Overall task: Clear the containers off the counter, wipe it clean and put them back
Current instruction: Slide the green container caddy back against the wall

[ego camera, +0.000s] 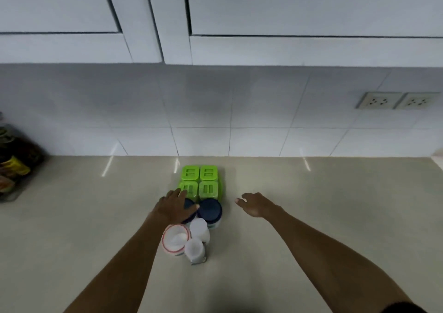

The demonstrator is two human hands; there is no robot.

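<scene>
- The left hand [176,208] lies palm-down over the left one of two round dark-blue-lidded jars [211,211]; its fingers [181,194] are loosely spread and reach to the nearest green lid, and whether they grip anything cannot be told.
- The right hand [255,205] hovers above the pale beige stone surface [311,205], just right of the cluster, fingers slack and parted, holding nothing and touching no container.
- Four square containers with bright green plastic lids [200,181] stand in a two-by-two block near the white tiled wall [215,111].
- The blue-lidded jars sit directly in front of the green block.
- Nearer the person stand a round clear tub with a red-rimmed lid [176,239] and two small translucent white bottles [197,237], all close together.
- A dark rack of packets [14,164] stands far left; twin wall sockets [395,100] are on the right.
</scene>
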